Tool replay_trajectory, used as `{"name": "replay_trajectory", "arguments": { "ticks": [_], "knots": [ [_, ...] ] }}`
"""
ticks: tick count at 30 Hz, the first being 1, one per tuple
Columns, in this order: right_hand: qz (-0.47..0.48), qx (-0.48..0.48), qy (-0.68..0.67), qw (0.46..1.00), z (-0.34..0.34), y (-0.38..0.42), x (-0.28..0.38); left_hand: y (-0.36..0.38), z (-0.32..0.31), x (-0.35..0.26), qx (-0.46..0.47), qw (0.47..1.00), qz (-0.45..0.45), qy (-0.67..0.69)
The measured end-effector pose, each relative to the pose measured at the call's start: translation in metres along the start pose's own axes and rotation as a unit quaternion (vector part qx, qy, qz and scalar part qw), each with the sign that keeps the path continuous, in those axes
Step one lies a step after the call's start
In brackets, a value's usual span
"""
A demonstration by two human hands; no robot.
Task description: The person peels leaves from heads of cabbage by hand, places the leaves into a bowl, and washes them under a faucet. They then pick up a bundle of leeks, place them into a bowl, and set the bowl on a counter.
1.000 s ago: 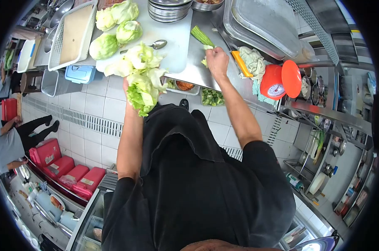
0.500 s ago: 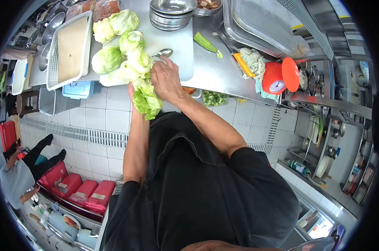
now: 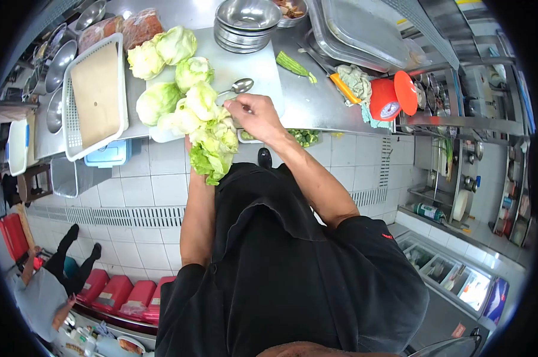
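Loose green lettuce leaves (image 3: 212, 153) hang over the counter's front edge. My left hand (image 3: 189, 143) is beneath them, holding them from below, with its fingers mostly covered. Just right of the leaves is my right hand (image 3: 258, 118), its fingers curled in a pinch; whatever is between them is too small to make out. Paler lettuce leaves (image 3: 199, 101) lie behind on the white cutting board (image 3: 263, 74). Around them sit a green lettuce head (image 3: 158, 103) and more lettuce heads (image 3: 177, 46). Beyond my right hand rests a metal spoon (image 3: 241, 85).
Stacked metal bowls (image 3: 243, 38) stand at the back. To the right are a green gourd-like vegetable (image 3: 294, 65), an orange-handled knife (image 3: 344, 88) and a red scale (image 3: 385, 98). A white basket (image 3: 124, 89) stands left. Another person (image 3: 43, 297) is at far left.
My right hand has drawn slightly right and down, its fingers more curled and apart from the board. The leaves over my left hand have spread a little. The head view has shifted.
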State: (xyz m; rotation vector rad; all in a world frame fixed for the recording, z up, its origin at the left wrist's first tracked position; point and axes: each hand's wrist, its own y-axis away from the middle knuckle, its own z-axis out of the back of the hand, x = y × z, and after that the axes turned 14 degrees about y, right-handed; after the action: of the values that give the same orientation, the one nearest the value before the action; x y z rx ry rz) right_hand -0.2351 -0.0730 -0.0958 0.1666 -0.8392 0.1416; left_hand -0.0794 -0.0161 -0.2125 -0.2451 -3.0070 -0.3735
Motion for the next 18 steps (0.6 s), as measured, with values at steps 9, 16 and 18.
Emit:
{"name": "replay_trajectory", "arguments": {
  "ticks": [9,16,18],
  "knots": [
    [-0.079,0.095,0.086,0.989,0.021,-0.023,0.009,-0.001,0.009,-0.005,0.168,0.968,0.174,-0.064],
    [0.0,0.074,0.243,0.967,-0.033,-0.068,-0.064,0.007,0.022,-0.048,-0.004,0.968,0.003,-0.252],
    [0.021,0.035,0.33,0.943,-0.056,-0.062,-0.074,0.038,-0.025,-0.034,-0.032,0.983,0.023,-0.18]
  ]
}}
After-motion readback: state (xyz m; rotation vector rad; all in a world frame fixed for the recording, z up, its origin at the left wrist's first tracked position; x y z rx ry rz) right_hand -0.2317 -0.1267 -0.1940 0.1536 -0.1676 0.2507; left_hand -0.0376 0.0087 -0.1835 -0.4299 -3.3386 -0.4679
